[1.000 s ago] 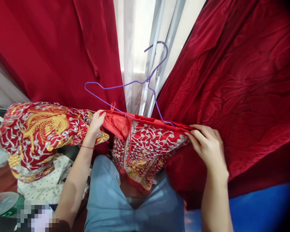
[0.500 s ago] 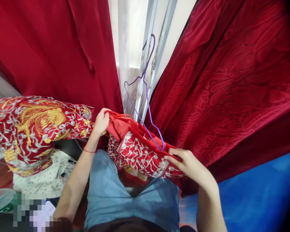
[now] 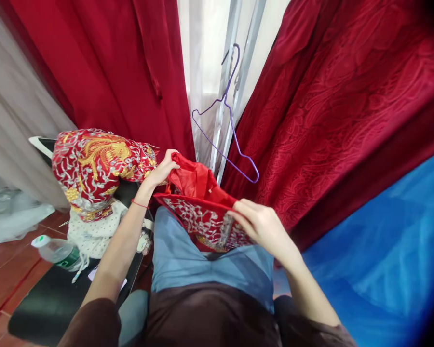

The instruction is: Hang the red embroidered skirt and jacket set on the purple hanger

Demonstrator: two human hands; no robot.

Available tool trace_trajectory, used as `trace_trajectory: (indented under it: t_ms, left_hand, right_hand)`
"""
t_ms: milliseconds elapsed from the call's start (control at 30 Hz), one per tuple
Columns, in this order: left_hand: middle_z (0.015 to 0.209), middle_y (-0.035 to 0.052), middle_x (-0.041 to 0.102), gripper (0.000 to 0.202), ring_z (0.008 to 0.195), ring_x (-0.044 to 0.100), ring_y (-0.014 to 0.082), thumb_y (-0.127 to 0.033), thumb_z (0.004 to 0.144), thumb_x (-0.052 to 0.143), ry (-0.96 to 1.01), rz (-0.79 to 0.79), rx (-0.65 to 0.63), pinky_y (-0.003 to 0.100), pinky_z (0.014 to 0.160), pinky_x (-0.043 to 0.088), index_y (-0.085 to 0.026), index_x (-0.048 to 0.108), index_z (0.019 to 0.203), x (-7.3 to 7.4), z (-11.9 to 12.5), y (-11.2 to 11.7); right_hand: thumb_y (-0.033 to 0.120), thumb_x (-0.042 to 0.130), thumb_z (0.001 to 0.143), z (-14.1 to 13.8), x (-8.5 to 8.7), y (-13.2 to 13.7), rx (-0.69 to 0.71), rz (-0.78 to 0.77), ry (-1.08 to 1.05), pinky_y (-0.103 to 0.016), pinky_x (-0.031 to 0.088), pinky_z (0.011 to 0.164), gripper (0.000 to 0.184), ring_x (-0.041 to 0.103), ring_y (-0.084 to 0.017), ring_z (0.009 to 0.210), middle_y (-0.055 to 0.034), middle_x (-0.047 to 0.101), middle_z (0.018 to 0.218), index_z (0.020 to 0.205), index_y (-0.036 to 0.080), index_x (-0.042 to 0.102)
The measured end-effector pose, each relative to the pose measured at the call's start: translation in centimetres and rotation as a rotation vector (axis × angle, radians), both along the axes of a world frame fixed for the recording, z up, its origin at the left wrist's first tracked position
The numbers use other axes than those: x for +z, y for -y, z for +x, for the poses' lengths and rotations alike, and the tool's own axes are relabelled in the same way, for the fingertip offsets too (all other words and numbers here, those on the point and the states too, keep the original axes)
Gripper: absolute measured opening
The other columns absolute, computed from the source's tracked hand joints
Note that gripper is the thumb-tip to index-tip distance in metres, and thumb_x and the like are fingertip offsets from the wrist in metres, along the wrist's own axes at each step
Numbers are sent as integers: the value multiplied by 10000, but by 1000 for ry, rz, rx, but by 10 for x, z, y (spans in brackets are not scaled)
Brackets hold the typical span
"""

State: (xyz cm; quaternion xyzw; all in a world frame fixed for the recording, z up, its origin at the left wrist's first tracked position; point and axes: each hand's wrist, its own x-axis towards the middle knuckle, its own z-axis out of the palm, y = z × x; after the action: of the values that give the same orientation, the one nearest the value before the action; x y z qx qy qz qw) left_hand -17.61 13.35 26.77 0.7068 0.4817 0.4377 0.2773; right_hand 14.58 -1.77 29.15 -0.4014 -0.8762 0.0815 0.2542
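Observation:
Across my lap lies a red skirt-like garment (image 3: pixel 206 214) with silver embroidery and a plain red lining. My left hand (image 3: pixel 163 168) is closed on its upper left edge. The fingers of my right hand (image 3: pixel 258 221) pinch the waist-like edge at the right. Between the hands the edge stands apart, showing the lining. A purple hanger (image 3: pixel 226 115) hangs just beyond the garment, free of the cloth. Left of my left hand, an embroidered red jacket (image 3: pixel 97 164) with gold and silver motifs is draped over a chair.
A black seat (image 3: pixel 45 303) at the left holds a plastic bottle (image 3: pixel 60 253) and a dotted white cloth bag (image 3: pixel 88 236). Red curtain-like fabric (image 3: pixel 130 72) and a patterned dark red cloth (image 3: pixel 329 120) hang ahead, with metal poles (image 3: pixel 235 62) between them. Blue fabric (image 3: pixel 390 246) spreads at right.
The hanger's lower bar, earlier overlapping the garment's edge, now hangs clear of it. My hands have shifted the garment, and its opening shows more lining. The view has swung left.

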Motion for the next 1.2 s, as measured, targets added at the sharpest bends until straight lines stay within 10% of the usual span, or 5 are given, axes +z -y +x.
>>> trace_trajectory:
  t_ms: [333, 733, 900, 1000, 1200]
  left_hand:
    - [1196, 191, 607, 468, 1221, 567, 387, -423, 767, 695, -584, 207, 355, 490, 1064, 432, -165, 498, 1104, 34, -6, 33]
    - [890, 93, 730, 440, 888, 704, 263, -324, 825, 561, -548, 69, 201, 373, 878, 529, -128, 591, 1218, 44, 17, 58]
    - [643, 27, 705, 787, 602, 702, 217, -311, 890, 524, -220, -270, -39, 339, 701, 564, -57, 239, 1578, 50, 45, 83]
    - [776, 78, 746, 680, 705, 726, 214, -483, 926, 523, -147, -167, -293, 347, 731, 575, -119, 418, 1490, 54, 71, 112]
    - [1420, 286, 529, 897, 1355, 481, 445, -653, 677, 773, -505, 307, 8, 583, 1111, 402, -125, 519, 1356, 10, 139, 163]
  right_hand:
    - [430, 583, 964, 25, 24, 9, -281, 231, -364, -249, 338, 573, 339, 396, -102, 544, 39, 454, 616, 715, 206, 534]
    - [426, 593, 929, 24, 30, -22, -367, 273, -425, -244, 297, 538, 344, 348, -96, 513, 50, 405, 556, 677, 203, 520]
    - [430, 580, 928, 19, 31, -21, -357, 284, -398, -248, 300, 559, 347, 374, -97, 520, 45, 439, 559, 675, 200, 518]
    - [431, 571, 932, 19, 31, -21, -368, 273, -383, -249, 297, 565, 341, 380, -97, 518, 45, 451, 562, 686, 198, 533]
    - [462, 556, 936, 17, 31, -20, -365, 271, -391, -245, 309, 567, 360, 384, -102, 526, 42, 455, 569, 685, 206, 524]
